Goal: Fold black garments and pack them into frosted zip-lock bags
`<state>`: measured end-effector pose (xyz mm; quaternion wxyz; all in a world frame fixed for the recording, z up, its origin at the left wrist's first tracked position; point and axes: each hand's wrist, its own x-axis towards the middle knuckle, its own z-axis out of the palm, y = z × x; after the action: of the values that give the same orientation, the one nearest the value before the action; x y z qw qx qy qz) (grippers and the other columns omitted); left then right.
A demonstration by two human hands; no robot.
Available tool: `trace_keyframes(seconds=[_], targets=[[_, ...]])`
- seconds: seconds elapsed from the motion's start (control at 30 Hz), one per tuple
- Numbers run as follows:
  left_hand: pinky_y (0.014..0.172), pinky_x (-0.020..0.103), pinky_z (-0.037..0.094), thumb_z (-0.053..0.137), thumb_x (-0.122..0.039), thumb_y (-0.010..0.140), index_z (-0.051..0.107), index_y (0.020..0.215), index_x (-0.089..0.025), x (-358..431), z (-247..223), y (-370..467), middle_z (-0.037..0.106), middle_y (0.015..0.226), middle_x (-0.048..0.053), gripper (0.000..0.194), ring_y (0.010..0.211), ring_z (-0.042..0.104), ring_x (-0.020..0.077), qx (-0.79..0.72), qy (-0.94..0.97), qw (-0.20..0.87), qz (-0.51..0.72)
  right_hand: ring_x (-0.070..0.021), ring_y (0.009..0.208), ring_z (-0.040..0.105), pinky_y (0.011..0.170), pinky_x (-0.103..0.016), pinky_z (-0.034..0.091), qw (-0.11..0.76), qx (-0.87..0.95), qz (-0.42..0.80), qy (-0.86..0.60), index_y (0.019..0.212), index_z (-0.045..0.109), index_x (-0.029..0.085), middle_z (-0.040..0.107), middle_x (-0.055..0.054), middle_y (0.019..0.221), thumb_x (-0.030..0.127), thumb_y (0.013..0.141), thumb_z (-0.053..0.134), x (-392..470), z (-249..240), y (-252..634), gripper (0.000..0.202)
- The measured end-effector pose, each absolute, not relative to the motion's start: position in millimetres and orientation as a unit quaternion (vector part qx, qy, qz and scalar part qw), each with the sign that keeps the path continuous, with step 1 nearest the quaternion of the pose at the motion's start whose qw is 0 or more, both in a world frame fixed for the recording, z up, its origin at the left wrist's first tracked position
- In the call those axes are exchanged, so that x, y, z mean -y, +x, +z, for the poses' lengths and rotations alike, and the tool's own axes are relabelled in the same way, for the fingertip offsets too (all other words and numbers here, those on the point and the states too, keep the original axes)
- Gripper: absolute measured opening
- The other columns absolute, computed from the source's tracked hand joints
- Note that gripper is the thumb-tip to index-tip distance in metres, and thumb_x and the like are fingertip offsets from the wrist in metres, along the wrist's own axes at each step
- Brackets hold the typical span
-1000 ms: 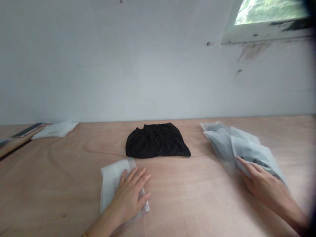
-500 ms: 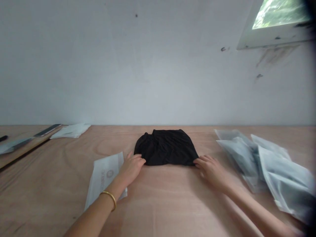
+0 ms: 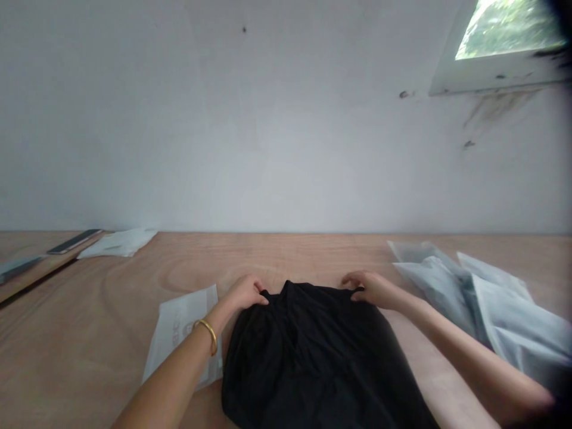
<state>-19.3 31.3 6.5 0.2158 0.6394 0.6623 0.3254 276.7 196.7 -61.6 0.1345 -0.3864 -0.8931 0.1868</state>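
Left hand [image 3: 247, 292] and right hand [image 3: 370, 288] have drawn the black cloth [image 3: 317, 351] nearer.
Each pinches its far edge between thumb and curled fingers; it spreads over the counter [image 3: 277, 256], between a printed white packet [image 3: 176, 319] and translucent bags [image 3: 521, 322].

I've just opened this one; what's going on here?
A person's left hand and right hand pinch the far edge of a black cloth, one near each end. The cloth spreads back toward the camera over the table. A printed white packet lies by the left forearm; frosted bags lie to the right.
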Motion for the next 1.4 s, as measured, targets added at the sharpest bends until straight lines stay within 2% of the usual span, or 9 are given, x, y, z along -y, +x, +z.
trace_keyframes(seconds=[0.1, 0.37, 0.5, 0.67, 0.87, 0.97, 1.07, 1.2, 1.4], targets=[[0.084, 0.042, 0.053, 0.057, -0.034, 0.092, 0.057, 0.118, -0.016, -32.2, -1.6, -24.8, 0.058, 0.12, 0.007, 0.032, 0.101, 0.06, 0.0239, -0.639, 0.673, 0.214, 0.306, -0.0192, 0.068, 0.061, 0.065, -0.03, 0.046, 0.144, 0.893, 0.175, -0.388, 0.08, 0.069, 0.02, 0.067, -0.003, 0.071, 0.018, 0.073, 0.055, -189.7, -58.2, 282.1, 0.016], [0.095, 0.041, 0.044, 0.067, -0.019, 0.08, 0.068, 0.09, -0.022, 15.0, -20.3, -37.8, 0.068, 0.103, 0.003, 0.011, 0.101, 0.061, 0.0222, -0.538, 0.79, 0.237, 0.171, -0.0189, 0.071, 0.063, 0.063, -0.029, 0.046, 0.098, 0.904, 0.25, -0.333, 0.091, 0.072, 0.027, 0.067, -0.001, 0.079, 0.028, 0.076, 0.067, -87.5, -39.1, 313.0, 0.015], [0.091, 0.034, 0.044, 0.062, -0.025, 0.082, 0.064, 0.101, -0.021, 1.7, -20.6, -43.9, 0.065, 0.108, 0.005, 0.02, 0.102, 0.059, 0.0209, -0.591, 0.778, 0.149, 0.155, -0.0243, 0.094, 0.062, 0.081, -0.035, 0.047, 0.144, 0.889, 0.22, -0.376, 0.114, 0.064, 0.024, 0.067, -0.007, 0.104, 0.034, 0.082, 0.061, -106.1, -48.5, 307.9, 0.034], [0.067, 0.027, 0.047, 0.069, -0.023, 0.073, 0.06, 0.074, -0.018, -39.3, -27.3, -42.2, 0.063, 0.077, 0.001, 0.011, 0.075, 0.06, 0.0186, -0.623, 0.761, 0.106, 0.146, -0.0178, 0.063, 0.061, 0.058, -0.027, 0.045, 0.13, 0.893, 0.188, -0.388, 0.083, 0.068, 0.023, 0.064, 0.0, 0.068, 0.021, 0.072, 0.062, -144.5, -59.7, 299.7, 0.013], [0.078, 0.032, 0.047, 0.046, -0.011, 0.089, 0.058, 0.085, -0.019, 7.5, -33.7, -31.9, 0.064, 0.088, 0.004, 0.015, 0.085, 0.06, 0.0192, -0.585, 0.794, 0.057, 0.155, -0.0207, 0.082, 0.06, 0.073, -0.032, 0.047, 0.201, 0.891, 0.133, -0.384, 0.093, 0.062, 0.024, 0.06, -0.006, 0.091, 0.021, 0.089, 0.041, -94.5, -58.2, 327.1, 0.021], [0.088, 0.038, 0.048, 0.051, -0.013, 0.087, 0.06, 0.097, -0.02, 46.7, -42.2, -35.5, 0.067, 0.098, 0.005, 0.015, 0.095, 0.061, 0.0224, -0.544, 0.826, 0.057, 0.135, -0.0222, 0.086, 0.062, 0.075, -0.034, 0.049, 0.166, 0.92, 0.127, -0.333, 0.099, 0.064, 0.028, 0.064, -0.006, 0.096, 0.027, 0.088, 0.05, -55.6, -76.1, 346.9, 0.018], [0.099, 0.043, 0.044, 0.059, -0.015, 0.082, 0.051, 0.123, -0.019, 63.0, -51.2, -41.1, 0.063, 0.119, 0.009, 0.042, 0.111, 0.058, 0.0253, -0.525, 0.84, 0.031, 0.132, -0.0244, 0.091, 0.062, 0.078, -0.038, 0.049, 0.142, 0.927, 0.098, -0.333, 0.106, 0.065, 0.031, 0.067, -0.005, 0.102, 0.033, 0.086, 0.058, -41.8, -91.4, 357.8, 0.021], [0.09, 0.038, 0.05, 0.046, -0.002, 0.086, 0.054, 0.118, -0.016, 47.4, -61.8, -38.7, 0.067, 0.109, 0.01, 0.035, 0.101, 0.062, 0.0224, -0.524, 0.839, -0.073, 0.125, -0.0276, 0.091, 0.06, 0.08, -0.046, 0.046, 0.158, 0.89, 0.036, -0.427, 0.09, 0.068, 0.026, 0.068, -0.007, 0.096, 0.02, 0.086, 0.052, -60.6, -81.6, 343.7, 0.017], [0.093, 0.046, 0.044, 0.042, -0.005, 0.092, 0.063, 0.1, -0.017, 24.6, -53.3, -24.9, 0.069, 0.102, 0.008, 0.025, 0.098, 0.062, 0.0232, -0.517, 0.831, -0.141, 0.148, -0.0278, 0.113, 0.054, 0.091, -0.045, 0.047, 0.227, 0.905, 0.08, -0.35, 0.132, 0.049, 0.022, 0.058, -0.011, 0.128, 0.015, 0.083, 0.054, -37.3, -66.7, 251.0, 0.05]])
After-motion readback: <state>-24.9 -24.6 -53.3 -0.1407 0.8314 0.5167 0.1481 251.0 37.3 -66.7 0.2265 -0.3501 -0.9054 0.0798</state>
